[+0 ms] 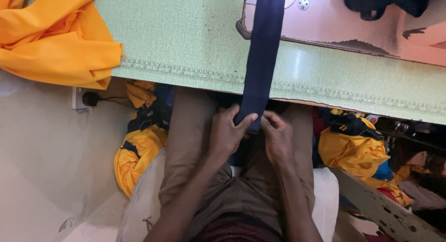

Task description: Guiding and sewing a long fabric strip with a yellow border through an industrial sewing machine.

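Navy blue fabric strip [263, 56] runs from the sewing machine bed [344, 23] across the green surface [186, 37] and hangs over its front edge. I see left hand [226, 133] fingers pinching its lower end, right hand [278, 139] fingers pinching beside it. Orange cloth [55, 37] lies far left.

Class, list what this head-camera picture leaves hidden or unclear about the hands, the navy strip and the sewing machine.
1. Head view: the navy strip has its top end cut off by the upper edge.
2. Its lower end is covered by the left hand and right hand.
3. The sewing machine is cropped at top and right; its needle is hidden.
4. The floor bundles lie partly under the green table.
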